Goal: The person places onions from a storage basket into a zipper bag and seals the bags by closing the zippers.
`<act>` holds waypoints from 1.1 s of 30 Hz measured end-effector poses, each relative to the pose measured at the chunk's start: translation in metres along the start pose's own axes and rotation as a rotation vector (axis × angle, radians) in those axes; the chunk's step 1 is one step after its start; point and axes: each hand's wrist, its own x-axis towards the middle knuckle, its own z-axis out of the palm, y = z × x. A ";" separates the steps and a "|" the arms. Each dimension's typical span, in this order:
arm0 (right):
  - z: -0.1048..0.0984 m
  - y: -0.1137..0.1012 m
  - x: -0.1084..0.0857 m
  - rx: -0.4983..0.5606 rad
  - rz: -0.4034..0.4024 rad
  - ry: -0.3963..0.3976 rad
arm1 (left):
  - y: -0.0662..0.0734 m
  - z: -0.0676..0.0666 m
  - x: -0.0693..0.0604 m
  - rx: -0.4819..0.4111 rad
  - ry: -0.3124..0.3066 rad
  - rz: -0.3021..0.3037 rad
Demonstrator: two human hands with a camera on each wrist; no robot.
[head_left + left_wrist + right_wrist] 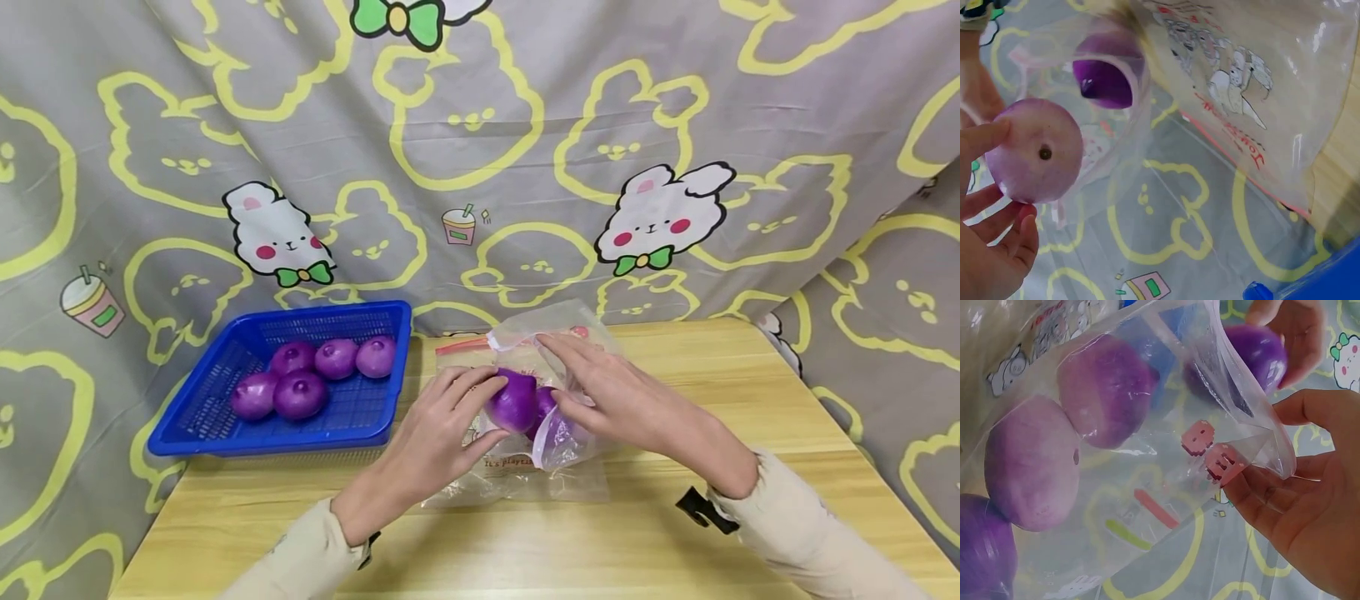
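Note:
My left hand (442, 429) holds a purple onion (514, 402) at the mouth of a clear printed bag (558, 446). Seen from the left wrist, the thumb and fingers (1013, 244) pinch the onion (1035, 150) at its side, and another onion (1107, 75) shows beyond the bag's rim. My right hand (637, 400) grips the bag's edge; the right wrist view has its thumb and fingers (1310, 425) pinching the plastic. Through the bag (1147, 512) in that view several onions (1032, 462) are visible.
A blue basket (277, 442) with several purple onions (300, 395) stands on the left of the wooden table (675, 517). Another clear printed bag (517, 487) lies flat under the hands. A patterned curtain (510, 125) hangs behind the table.

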 end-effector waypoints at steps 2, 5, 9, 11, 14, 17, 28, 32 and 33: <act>0.000 -0.003 0.000 0.002 -0.004 -0.007 | 0.000 0.004 -0.001 0.057 -0.001 0.023; 0.000 -0.007 0.001 0.005 -0.010 -0.006 | -0.001 0.009 -0.001 0.140 0.001 0.051; 0.001 -0.009 0.002 0.012 -0.011 -0.005 | -0.006 0.014 -0.003 0.203 0.022 0.047; 0.001 -0.010 0.002 0.019 0.001 -0.015 | -0.008 0.015 -0.004 0.205 0.031 0.052; 0.002 -0.010 0.001 0.032 0.032 -0.033 | -0.007 0.016 -0.005 0.167 0.015 0.099; 0.002 -0.011 0.001 0.039 0.034 -0.030 | -0.002 0.016 -0.007 0.107 -0.043 0.153; -0.003 -0.011 0.002 -0.041 0.004 0.028 | 0.009 0.014 -0.004 0.124 -0.278 0.030; -0.007 -0.012 0.004 -0.097 0.031 0.070 | 0.007 0.016 -0.003 0.181 -0.309 0.016; -0.008 -0.012 0.004 -0.103 0.043 0.082 | 0.007 0.016 -0.004 0.192 -0.313 0.017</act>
